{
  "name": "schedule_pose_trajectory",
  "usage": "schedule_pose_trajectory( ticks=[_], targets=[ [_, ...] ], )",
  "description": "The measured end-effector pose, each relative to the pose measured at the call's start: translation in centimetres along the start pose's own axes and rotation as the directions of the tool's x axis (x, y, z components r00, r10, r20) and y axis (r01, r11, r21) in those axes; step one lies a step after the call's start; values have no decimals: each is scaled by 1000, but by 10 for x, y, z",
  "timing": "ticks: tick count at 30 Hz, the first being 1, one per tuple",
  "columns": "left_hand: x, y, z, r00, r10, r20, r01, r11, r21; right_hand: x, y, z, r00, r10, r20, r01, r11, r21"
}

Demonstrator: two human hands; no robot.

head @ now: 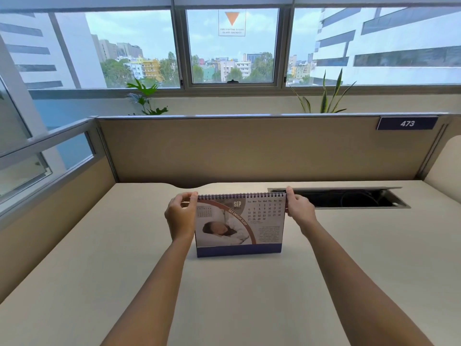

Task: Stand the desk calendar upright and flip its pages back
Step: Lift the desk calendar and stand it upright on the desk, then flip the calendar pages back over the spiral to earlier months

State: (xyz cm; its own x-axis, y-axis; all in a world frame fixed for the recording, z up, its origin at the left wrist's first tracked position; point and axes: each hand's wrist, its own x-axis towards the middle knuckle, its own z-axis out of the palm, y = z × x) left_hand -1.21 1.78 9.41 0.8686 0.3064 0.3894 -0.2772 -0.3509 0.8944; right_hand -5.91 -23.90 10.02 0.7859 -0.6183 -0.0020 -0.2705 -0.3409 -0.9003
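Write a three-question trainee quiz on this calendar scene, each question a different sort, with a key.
1. True or false: the desk calendar lies flat on the desk.
2. Which month faces the camera? A) JAN B) SEP C) DEC
3. Fill in: the left hand and right hand pinch the calendar's top ____.

Key: 1 false, it stands upright; 2 B; 3 corners.

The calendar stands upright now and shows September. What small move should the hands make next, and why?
Probably lift the front page over the spiral binding. The desk calendar already stands on the desk, and the left hand and right hand pinch its top corners.
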Motion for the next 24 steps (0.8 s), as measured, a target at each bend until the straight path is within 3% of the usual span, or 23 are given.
schedule_pose_trajectory(
  ticks=[12,24],
  targets=[
    [0,2,0,1000,-18,-9,18,1000,-14,14,-42,-16,970,134,204,-83,968,-238],
    [-1,3,-2,999,-36,-17,35,999,-29,16,-52,-19,935,233,267,-233,972,-30]
  ],
)
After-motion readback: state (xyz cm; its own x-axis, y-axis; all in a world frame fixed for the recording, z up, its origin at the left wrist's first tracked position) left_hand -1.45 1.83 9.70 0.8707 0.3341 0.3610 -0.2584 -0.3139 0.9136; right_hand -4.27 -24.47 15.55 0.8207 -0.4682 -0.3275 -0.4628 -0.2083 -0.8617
